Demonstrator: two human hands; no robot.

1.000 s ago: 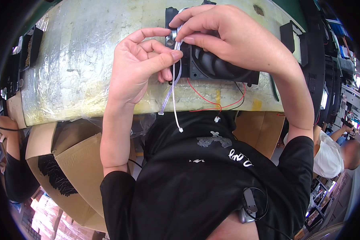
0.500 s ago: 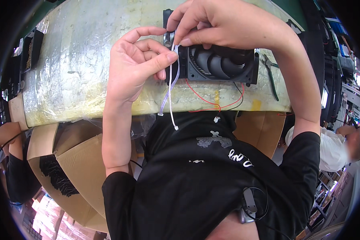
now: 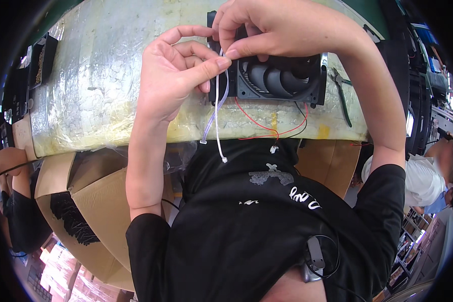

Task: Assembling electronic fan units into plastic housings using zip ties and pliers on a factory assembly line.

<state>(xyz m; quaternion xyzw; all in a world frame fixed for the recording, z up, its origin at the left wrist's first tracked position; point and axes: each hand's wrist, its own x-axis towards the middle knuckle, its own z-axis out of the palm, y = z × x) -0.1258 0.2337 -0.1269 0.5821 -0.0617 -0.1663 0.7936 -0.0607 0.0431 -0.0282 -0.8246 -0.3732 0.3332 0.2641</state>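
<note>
A black fan unit (image 3: 276,83) lies on the wrapped table, partly covered by my hands. At its left side my left hand (image 3: 178,70) pinches a thin white cable (image 3: 217,116) between thumb and fingers. My right hand (image 3: 261,30) reaches over from above, its thumb and fingertips closed on the same cable's upper part, almost touching my left thumb. The cable hangs past the table edge to a small white plug. Beside it a purple-and-white cable (image 3: 207,126) hangs down. Red and black wires (image 3: 256,121) loop from the fan to a white connector (image 3: 273,149).
Pliers with dark handles (image 3: 343,103) lie right of the fan. A black bin (image 3: 44,60) with small parts stands at the far left. Below the table edge are open cardboard boxes (image 3: 100,201). Other people are at the left side and the right side (image 3: 412,181).
My left hand has moved slightly up and right, bringing its thumb against my right fingertips. The fan unit has shifted very slightly. At the right, the other person has moved.
</note>
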